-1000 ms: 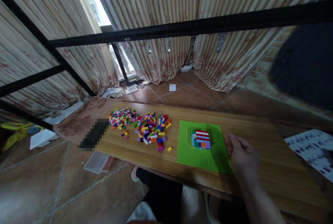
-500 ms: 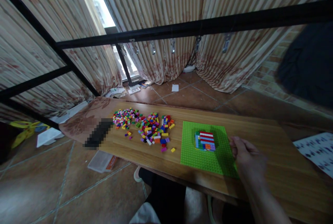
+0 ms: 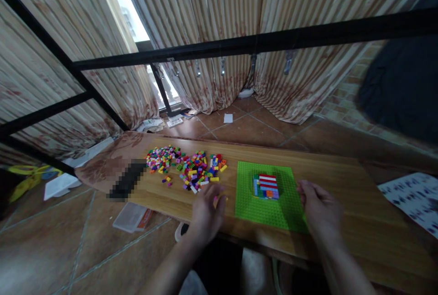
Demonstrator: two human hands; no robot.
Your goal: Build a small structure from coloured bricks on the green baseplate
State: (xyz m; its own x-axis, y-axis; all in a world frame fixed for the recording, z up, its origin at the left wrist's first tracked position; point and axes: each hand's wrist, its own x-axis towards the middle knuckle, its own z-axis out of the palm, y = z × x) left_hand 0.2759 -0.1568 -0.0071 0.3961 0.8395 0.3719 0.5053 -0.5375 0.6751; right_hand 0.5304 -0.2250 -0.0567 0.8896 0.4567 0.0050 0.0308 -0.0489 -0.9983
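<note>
A green baseplate (image 3: 246, 203) lies on the wooden table, bearing a small multicoloured brick build (image 3: 267, 186) with red and white stripes on top. My left hand (image 3: 208, 213) is over the near edge of the mixed brick pile (image 3: 195, 167), its fingers curved and a little apart; no brick shows in its grasp. At the baseplate's right edge is my right hand (image 3: 320, 206), thumb and fingers pressed together; whatever they hold, if anything, is too small to make out.
A pile of tiny bricks (image 3: 159, 158) lies on the table's (image 3: 362, 203) left part, beside a pixelated dark object (image 3: 126, 181). A printed sheet (image 3: 410, 201) is at the right. Black metal bars (image 3: 212, 47) cross beyond the table. A clear plastic box (image 3: 128, 217) is on the floor.
My left hand has come into view from below and reached the loose bricks. My right hand stays beside the baseplate, with its fingers still together. The view has shifted slightly.
</note>
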